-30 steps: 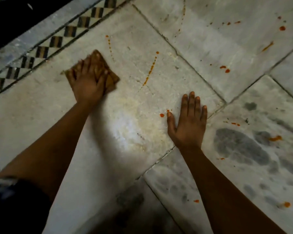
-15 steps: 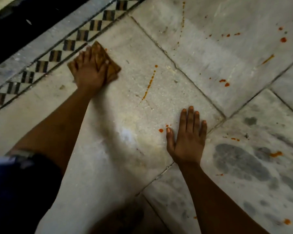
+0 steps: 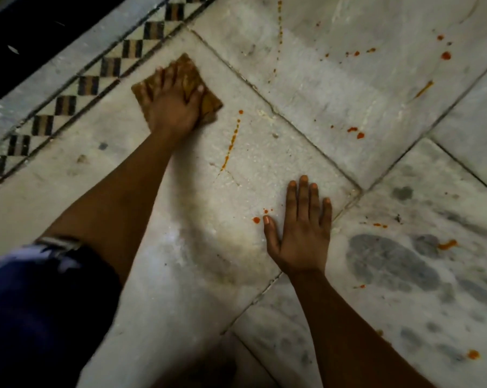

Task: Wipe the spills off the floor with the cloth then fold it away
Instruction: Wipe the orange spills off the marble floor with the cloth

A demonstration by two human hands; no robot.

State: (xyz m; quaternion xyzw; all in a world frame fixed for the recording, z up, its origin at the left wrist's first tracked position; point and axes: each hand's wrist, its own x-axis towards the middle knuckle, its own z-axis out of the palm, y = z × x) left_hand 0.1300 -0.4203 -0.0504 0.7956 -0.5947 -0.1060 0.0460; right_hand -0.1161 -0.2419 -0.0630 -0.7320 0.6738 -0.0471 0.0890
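Veined marble floor, orange spills; left hand flattens brown cloth.

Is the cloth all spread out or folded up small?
Folded small. The cloth is a compact brown pad, mostly covered by the left hand pressing it onto the floor.

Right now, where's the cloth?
Head view, upper left of centre: the cloth lies flat on the marble floor under the left hand, beside the checkered border strip.
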